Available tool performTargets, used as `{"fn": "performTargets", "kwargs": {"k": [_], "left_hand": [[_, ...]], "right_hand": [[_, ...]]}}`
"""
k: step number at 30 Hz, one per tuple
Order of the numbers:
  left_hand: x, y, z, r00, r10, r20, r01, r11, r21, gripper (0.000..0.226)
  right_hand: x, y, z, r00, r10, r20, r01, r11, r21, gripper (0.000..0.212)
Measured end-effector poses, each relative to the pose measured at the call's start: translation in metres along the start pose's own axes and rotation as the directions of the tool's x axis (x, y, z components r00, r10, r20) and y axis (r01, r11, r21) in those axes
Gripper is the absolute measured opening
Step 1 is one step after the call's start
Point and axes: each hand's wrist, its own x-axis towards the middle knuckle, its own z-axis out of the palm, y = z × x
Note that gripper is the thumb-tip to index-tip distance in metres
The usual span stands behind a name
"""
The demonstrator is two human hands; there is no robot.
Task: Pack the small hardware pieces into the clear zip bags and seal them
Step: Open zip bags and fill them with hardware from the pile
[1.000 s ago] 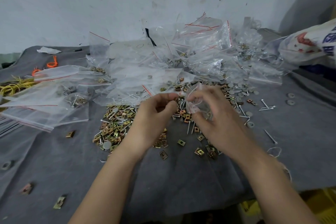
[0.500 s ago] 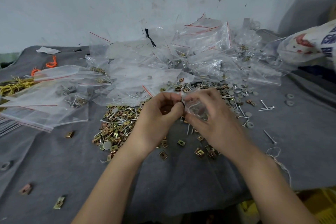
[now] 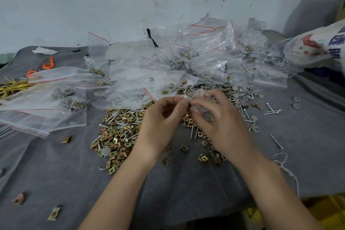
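Two hands in shot and one small zip bag (image 3: 203, 105) between them, held just above the middle of the table (image 3: 56, 173), which has a grey cloth over it. The left hand (image 3: 160, 117) pinches the bag's top edge between thumb and forefinger, with its other fingers loosely curled. The right hand (image 3: 222, 125) has its fingers wrapped round the bag's body and pinches the same top edge right next to the left thumb. A brass clip shows through the plastic, but it's impossible to tell if the strip is closed.

Right under the hands is one big heap of brass clips and nails (image 3: 119, 132), far too many to count. Behind it, toward the far edge, sits a pile of clear bags (image 3: 186, 65) with red strips, also uncountable. Three stray clips lie apart on the left side, two of them near the near left corner. Two grey washers (image 3: 295, 102) sit well off toward the right edge, with a lone nail (image 3: 276, 141) nearer. Two orange bands (image 3: 48, 64) lie by the far left corner.
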Motion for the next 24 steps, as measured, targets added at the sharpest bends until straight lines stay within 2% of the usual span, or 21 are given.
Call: {"fn": "performTargets", "kwargs": {"k": [6,9,17,24], "left_hand": [[-0.0003,-0.0037,0.0036,0.998,-0.056,-0.032,0.057,0.998,0.024,0.012],[0.0003,-0.0035,0.0034,0.998,-0.067,-0.022,0.068,0.997,0.030,0.014],[-0.0029,-0.0027,0.0048,0.997,0.075,0.021,-0.078,0.988,0.133,0.013],[-0.0030,-0.0040,0.0057,0.996,0.094,-0.013,-0.091,0.987,0.133,0.013]], "right_hand": [[-0.0003,0.0021,0.0043,1.000,-0.006,-0.031,0.004,0.998,-0.055,0.024],[0.0000,0.0020,0.0053,1.000,0.003,-0.029,-0.004,1.000,-0.029,0.024],[-0.0002,0.0071,0.0064,0.999,0.029,-0.029,-0.026,0.994,0.104,0.013],[0.0011,0.0053,0.0059,0.999,0.054,-0.006,-0.053,0.989,0.135,0.010]]}}
